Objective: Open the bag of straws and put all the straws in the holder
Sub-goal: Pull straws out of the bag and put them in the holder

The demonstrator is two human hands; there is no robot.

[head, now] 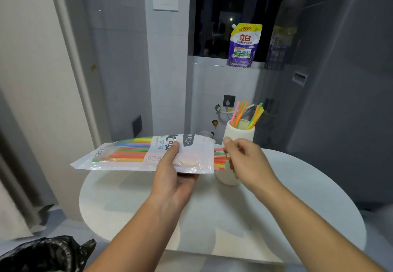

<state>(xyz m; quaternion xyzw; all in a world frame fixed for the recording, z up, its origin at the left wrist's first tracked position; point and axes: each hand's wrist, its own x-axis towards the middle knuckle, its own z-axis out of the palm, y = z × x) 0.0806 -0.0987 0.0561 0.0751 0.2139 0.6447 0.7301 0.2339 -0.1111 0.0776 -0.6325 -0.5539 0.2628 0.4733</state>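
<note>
My left hand [171, 176] grips a white plastic bag of straws [127, 154] from below, holding it level above the round table. Its open end points right, where several coloured straw ends [220, 161] stick out. My right hand [244, 159] is at that opening with its fingers pinched around those ends. Just behind my right hand stands the white cylindrical holder [239, 135], partly hidden by it. Several pink, orange, green and yellow straws in the holder [247, 114] lean to both sides.
A round white table [212, 208] carries the holder. A purple detergent pouch [244, 45] sits on the window ledge. A grey appliance [340, 80] rises on the right. A black rubbish bag [46, 254] lies at the lower left.
</note>
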